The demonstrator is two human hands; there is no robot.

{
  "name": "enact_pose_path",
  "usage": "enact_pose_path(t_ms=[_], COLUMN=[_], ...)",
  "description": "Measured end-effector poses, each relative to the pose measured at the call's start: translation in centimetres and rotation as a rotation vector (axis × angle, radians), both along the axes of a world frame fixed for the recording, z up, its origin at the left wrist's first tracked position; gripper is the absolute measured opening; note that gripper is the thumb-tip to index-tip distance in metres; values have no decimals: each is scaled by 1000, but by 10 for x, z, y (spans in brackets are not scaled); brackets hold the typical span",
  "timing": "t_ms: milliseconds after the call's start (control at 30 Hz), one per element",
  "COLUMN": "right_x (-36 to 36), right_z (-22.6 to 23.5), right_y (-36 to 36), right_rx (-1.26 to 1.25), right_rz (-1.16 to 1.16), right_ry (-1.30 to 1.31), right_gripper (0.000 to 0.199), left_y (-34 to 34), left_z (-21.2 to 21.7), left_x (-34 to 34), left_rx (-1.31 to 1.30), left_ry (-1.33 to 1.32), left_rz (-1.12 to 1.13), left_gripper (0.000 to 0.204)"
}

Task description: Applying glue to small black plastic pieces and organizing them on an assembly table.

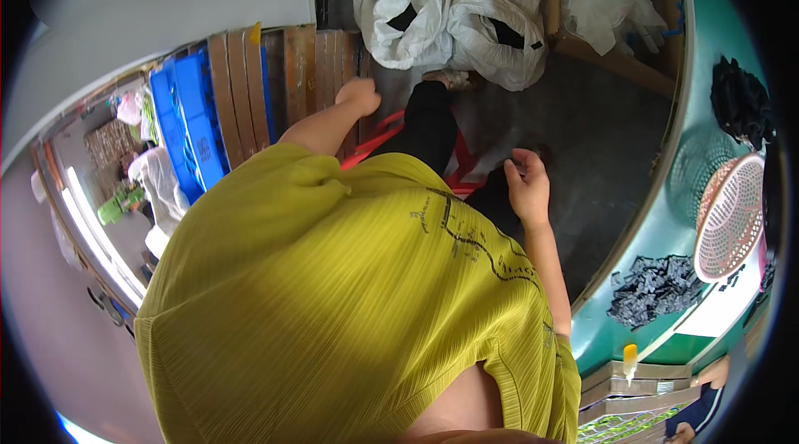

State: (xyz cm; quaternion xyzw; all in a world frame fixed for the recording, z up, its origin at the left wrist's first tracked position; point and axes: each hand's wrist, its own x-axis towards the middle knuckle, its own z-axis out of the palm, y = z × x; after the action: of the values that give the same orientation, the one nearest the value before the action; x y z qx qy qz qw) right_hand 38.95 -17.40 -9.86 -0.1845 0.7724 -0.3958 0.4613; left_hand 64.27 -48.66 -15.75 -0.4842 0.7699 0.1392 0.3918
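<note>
My left hand (359, 98) is closed in a fist, with nothing showing in it. It hangs in front of a row of upright brown cardboard boxes (331, 69). My right hand (529, 183) hangs over the dark floor beside my leg, its fingers loosely curled and apart, holding nothing visible. Between my two hands, a red plastic stool (466, 163) shows partly behind my dark-trousered legs. Past my feet stand two white woven sacks (405, 3) (499, 36) with open tops and dark contents.
Along the right runs a green table (599, 326) with a pile of small dark parts (657, 287), a tilted pink basket (730, 218) and a black bundle (739, 103). Blue crates (190, 115) stand left. A cardboard box (612, 44) holds plastic sheeting. Another person's arm (707, 398) shows lower right.
</note>
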Motion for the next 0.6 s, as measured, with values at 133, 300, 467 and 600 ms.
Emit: enact_pose_path(t_ms=[133,300,467,600], right_x=[6,27,51,81], right_z=[-53,-128,-200,-250], right_y=[-28,-122,-233,-317], right_rx=[126,55,-119,-263], right_rz=[21,27,297,220], right_ry=[75,-64,49,109], right_gripper=[27,27,24,27], left_y=[-74,-132,-162,-166], left_z=[-66,-156,-244,-299], left_x=[-65,-106,-70,-33], left_rx=[-341,253,33,39], left_ry=[217,422,94,349], left_rz=[77,758,198,563], left_gripper=[36,23,34,49])
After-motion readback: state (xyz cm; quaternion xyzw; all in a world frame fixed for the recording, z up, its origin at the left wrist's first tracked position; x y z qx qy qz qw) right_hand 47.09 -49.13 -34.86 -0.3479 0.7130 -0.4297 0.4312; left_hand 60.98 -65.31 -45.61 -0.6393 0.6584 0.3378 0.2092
